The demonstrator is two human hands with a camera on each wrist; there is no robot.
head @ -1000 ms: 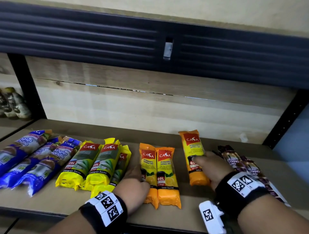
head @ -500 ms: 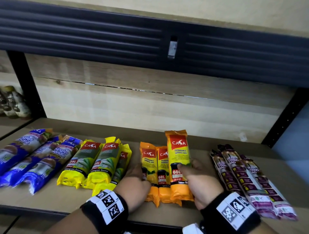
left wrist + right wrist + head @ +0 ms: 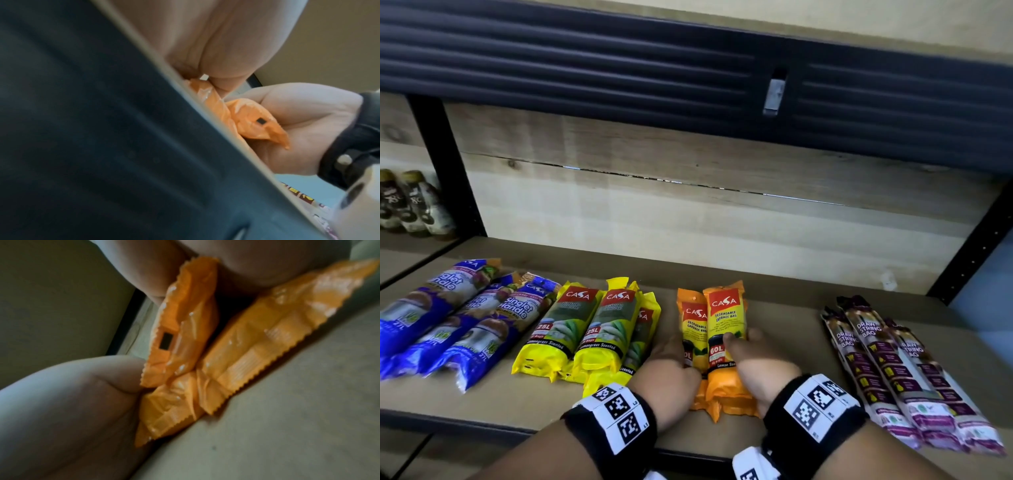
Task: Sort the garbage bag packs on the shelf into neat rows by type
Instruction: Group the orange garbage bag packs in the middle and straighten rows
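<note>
Orange Casa garbage bag packs lie at the middle of the wooden shelf (image 3: 787,308). My right hand (image 3: 744,346) grips one orange pack (image 3: 724,308), thumb on its front, and it lies on top of the row beside another orange pack (image 3: 693,320). In the right wrist view the held pack (image 3: 180,321) sits between thumb and fingers above two more orange pack ends. My left hand (image 3: 671,366) rests against the left side of the orange row; its fingers are hidden. In the left wrist view the orange pack ends (image 3: 252,123) sit between both palms.
Blue Singlet Handle packs (image 3: 448,318) and yellow 25L packs (image 3: 585,329) lie in rows to the left. Purple drawstring packs (image 3: 887,359) lie to the right, with bare shelf between. Bottles (image 3: 414,202) stand beyond a black post (image 3: 445,164). A dark rail (image 3: 619,58) overhangs.
My right hand took the separate orange pack and carried it left onto the orange row. The left hand stayed beside the row.
</note>
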